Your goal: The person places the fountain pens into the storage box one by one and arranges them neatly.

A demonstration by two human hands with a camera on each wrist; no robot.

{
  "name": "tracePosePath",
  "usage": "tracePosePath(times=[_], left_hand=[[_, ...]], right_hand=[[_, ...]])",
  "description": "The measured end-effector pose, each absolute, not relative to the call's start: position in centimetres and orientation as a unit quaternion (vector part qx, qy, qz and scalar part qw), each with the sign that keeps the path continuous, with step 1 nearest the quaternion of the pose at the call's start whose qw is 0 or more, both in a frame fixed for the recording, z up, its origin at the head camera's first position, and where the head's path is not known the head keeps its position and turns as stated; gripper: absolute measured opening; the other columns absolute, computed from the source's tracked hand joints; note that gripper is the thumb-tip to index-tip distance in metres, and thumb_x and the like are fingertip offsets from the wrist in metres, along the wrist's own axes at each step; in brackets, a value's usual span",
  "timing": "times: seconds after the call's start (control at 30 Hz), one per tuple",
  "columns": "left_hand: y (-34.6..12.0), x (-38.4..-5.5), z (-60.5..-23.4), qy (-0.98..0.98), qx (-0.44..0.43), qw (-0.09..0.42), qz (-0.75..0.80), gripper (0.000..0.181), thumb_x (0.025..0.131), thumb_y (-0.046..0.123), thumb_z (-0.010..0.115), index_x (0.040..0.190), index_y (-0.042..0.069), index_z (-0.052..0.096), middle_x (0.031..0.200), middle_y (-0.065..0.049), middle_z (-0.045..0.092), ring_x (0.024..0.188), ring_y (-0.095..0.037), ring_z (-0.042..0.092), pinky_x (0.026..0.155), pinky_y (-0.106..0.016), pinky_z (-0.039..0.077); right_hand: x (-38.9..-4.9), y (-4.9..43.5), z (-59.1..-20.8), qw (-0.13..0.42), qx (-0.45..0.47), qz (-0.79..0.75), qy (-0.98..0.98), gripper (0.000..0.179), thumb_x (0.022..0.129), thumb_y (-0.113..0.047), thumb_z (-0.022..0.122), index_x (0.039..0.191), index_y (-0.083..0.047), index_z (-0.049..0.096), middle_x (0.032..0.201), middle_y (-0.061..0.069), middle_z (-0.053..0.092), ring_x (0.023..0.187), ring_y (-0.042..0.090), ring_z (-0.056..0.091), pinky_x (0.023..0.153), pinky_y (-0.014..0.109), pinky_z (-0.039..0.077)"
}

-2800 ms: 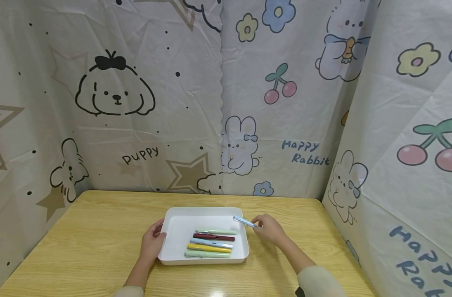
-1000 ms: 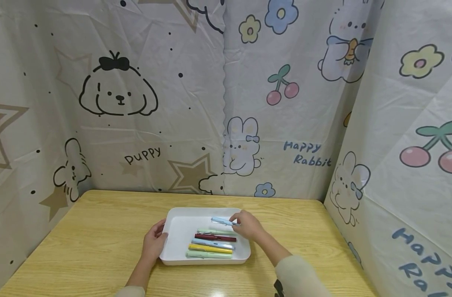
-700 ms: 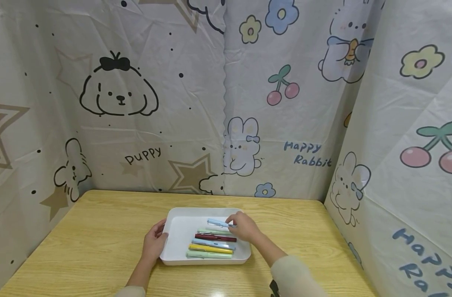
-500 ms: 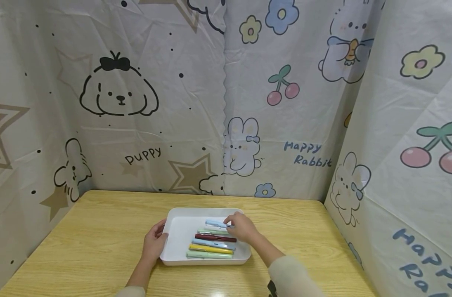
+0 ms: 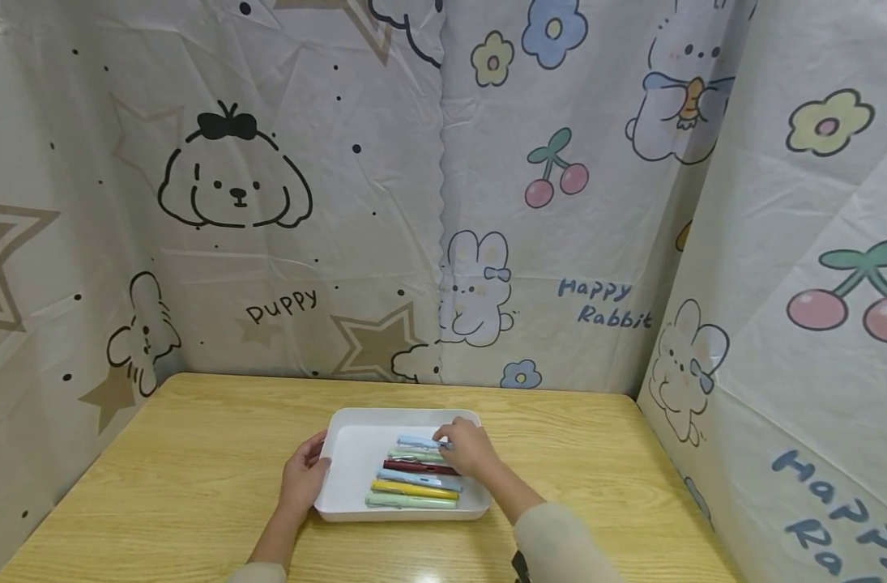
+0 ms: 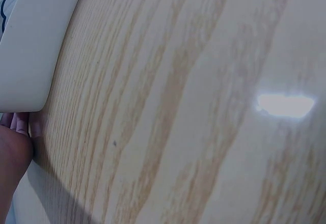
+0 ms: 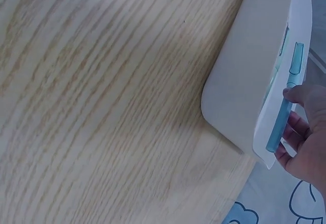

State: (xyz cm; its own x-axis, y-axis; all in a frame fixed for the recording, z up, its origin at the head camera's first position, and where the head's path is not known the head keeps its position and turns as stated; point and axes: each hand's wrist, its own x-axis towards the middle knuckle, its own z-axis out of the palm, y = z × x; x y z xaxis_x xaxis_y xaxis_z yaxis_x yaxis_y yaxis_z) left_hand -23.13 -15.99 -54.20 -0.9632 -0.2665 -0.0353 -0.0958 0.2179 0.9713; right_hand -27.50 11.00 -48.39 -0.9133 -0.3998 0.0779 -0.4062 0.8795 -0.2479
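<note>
My right hand (image 5: 472, 450) pinches a light blue pen (image 5: 415, 441) over the back right part of a white tray (image 5: 351, 470). In the right wrist view, thumb and fingers hold that pen (image 7: 279, 124) above the tray's rim. Below it in the tray lie a light green pen (image 5: 414, 454), a dark red pen (image 5: 417, 467), another light blue pen (image 5: 417, 479), a yellow pen (image 5: 414, 489) and a second light green pen (image 5: 410, 501), roughly parallel. My left hand (image 5: 302, 476) holds the tray's left side, thumb at the rim; its fingers are partly hidden in the left wrist view.
The tray stands on a light wood-grain table (image 5: 217, 470). Cloth curtains (image 5: 356, 210) printed with puppies, rabbits and flowers rise behind the table and along both sides.
My right hand has carried the light blue pen leftward from beyond the tray's right rim and lowered it close behind the far light green pen. The left hand stays at the tray.
</note>
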Motion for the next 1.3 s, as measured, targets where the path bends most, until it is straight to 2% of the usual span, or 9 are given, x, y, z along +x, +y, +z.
tracePosePath(times=[0.23, 0.7, 0.87, 1.03, 1.3], left_hand=[[-16.0, -23.3, -54.4, -0.775, 0.119, 0.069, -0.617, 0.047, 0.092, 0.002, 0.043, 0.138, 0.003, 0.041, 0.136, -0.025, 0.045, 0.122, -0.037, 0.046, 0.101, -0.050, 0.039], [-16.2, -23.4, -54.5, -0.775, 0.116, 0.071, -0.617, 0.047, 0.091, 0.001, 0.044, 0.138, 0.003, 0.042, 0.135, -0.025, 0.047, 0.122, -0.036, 0.047, 0.101, -0.049, 0.040], [-16.1, -23.3, -54.4, -0.775, 0.117, 0.075, -0.617, 0.047, 0.090, 0.001, 0.044, 0.137, 0.002, 0.043, 0.134, -0.025, 0.048, 0.120, -0.036, 0.048, 0.100, -0.048, 0.040], [-16.0, -23.2, -54.3, -0.774, 0.116, 0.080, -0.618, 0.047, 0.090, 0.000, 0.044, 0.137, 0.001, 0.043, 0.133, -0.026, 0.049, 0.120, -0.036, 0.049, 0.100, -0.048, 0.041], [-16.1, -23.2, -54.4, -0.774, 0.114, 0.080, -0.618, 0.047, 0.091, 0.000, 0.044, 0.137, 0.001, 0.042, 0.133, -0.026, 0.049, 0.120, -0.036, 0.049, 0.100, -0.048, 0.041]], right_hand=[[-27.5, 10.5, -48.8, 0.018, 0.194, 0.125, -0.973, 0.018, 0.085, -0.019, 0.064, 0.101, -0.019, 0.071, 0.095, 0.004, 0.062, 0.094, 0.023, 0.056, 0.082, 0.044, 0.044], [-27.8, 10.1, -49.5, 0.013, 0.165, 0.129, -0.978, 0.020, 0.087, -0.019, 0.062, 0.105, -0.019, 0.070, 0.100, 0.005, 0.061, 0.098, 0.023, 0.055, 0.083, 0.043, 0.043], [-27.9, 10.1, -49.7, 0.007, 0.161, 0.124, -0.979, 0.020, 0.088, -0.020, 0.061, 0.106, -0.020, 0.070, 0.097, 0.003, 0.060, 0.094, 0.020, 0.053, 0.079, 0.039, 0.041], [-27.9, 10.0, -50.0, 0.001, 0.156, 0.130, -0.979, 0.020, 0.089, -0.019, 0.060, 0.107, -0.019, 0.070, 0.096, 0.003, 0.059, 0.093, 0.019, 0.052, 0.081, 0.039, 0.041], [-28.0, 9.9, -50.6, 0.014, 0.162, 0.129, -0.978, 0.021, 0.089, -0.019, 0.059, 0.106, -0.018, 0.071, 0.094, 0.003, 0.061, 0.090, 0.020, 0.054, 0.076, 0.037, 0.041]])
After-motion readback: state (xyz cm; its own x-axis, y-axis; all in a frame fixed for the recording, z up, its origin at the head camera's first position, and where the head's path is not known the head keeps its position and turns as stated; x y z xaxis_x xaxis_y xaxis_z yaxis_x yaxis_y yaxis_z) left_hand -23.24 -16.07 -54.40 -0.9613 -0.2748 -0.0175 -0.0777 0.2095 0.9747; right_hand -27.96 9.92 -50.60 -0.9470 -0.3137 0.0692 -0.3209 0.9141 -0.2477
